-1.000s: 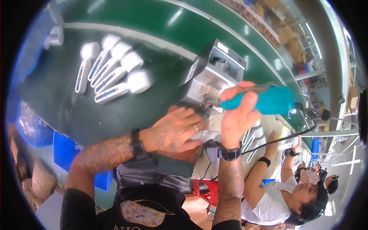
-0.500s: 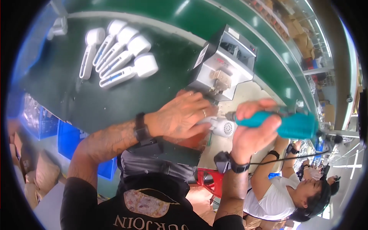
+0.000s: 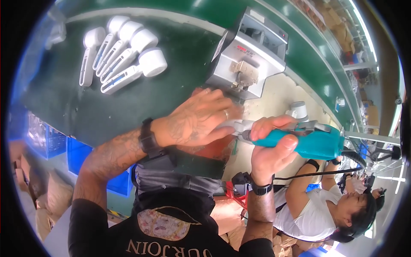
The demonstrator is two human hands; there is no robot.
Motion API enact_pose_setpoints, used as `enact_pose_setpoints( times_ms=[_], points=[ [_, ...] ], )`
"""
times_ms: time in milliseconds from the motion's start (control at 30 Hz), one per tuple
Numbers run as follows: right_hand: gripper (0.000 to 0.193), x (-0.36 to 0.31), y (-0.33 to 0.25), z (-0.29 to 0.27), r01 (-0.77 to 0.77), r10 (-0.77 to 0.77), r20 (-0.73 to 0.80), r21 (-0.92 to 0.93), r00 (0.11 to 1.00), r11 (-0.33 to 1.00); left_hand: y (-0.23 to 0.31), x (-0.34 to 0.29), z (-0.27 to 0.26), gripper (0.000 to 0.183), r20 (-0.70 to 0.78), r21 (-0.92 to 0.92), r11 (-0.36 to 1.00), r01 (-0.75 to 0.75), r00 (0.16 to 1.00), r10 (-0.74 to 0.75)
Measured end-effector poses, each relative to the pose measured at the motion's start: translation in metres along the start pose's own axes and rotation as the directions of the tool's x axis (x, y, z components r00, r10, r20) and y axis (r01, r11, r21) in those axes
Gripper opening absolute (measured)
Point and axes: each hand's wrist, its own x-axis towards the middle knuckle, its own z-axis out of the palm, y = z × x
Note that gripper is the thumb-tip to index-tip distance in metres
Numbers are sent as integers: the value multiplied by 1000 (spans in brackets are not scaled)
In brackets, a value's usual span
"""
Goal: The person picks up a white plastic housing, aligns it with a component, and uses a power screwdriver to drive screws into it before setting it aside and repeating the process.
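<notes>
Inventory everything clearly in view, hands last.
Benchtop: one, green, left
Handheld devices: five, white, upper left
Machine: one, silver and black, upper middle
Power tool: one, teal, right of centre
Workpiece: one, white, at the tool's tip
Round-topped item: one, white, beyond the tool
Pad: one, reddish, below centre
Bins: at least two, blue, lower left
Co-worker: at least one, white top, lower right
Cartons: several, brown, upper right
Wristbands: two, black, on the wrists
Left hand: one, tattooed, on the workpiece
Right hand: one, bare, around the tool
</notes>
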Motion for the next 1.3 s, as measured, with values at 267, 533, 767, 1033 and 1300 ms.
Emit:
enact_pose_setpoints(
  times_ms=[267, 533, 767, 1033, 1300],
  points=[
    [51, 3, 5, -8, 43, -53, 55, 172, 997, 984, 10, 12, -6, 34, 123, -40, 991, 124, 985, -118],
    [41, -16, 7, -11, -18, 17, 4, 152, 1000, 988, 14, 3, -3, 34, -31, 22, 997, -68, 997, 69],
    [63, -76, -48, -32, 149, -68, -217, 382, 974, 912, 52, -70, -26, 36, -145, 50, 997, 61, 988, -53],
    [70, -94, -28, -39, 21, 22, -157, 268, 987, 963, 9, -107, -63, 31, -439, 83, 790, 607, 734, -518],
    [76, -86, -21, -38, -57, 74, -83, 186, 994, 981, -10, -105, -67, 32, -362, -262, 639, 723, 540, -760]
  ],
)
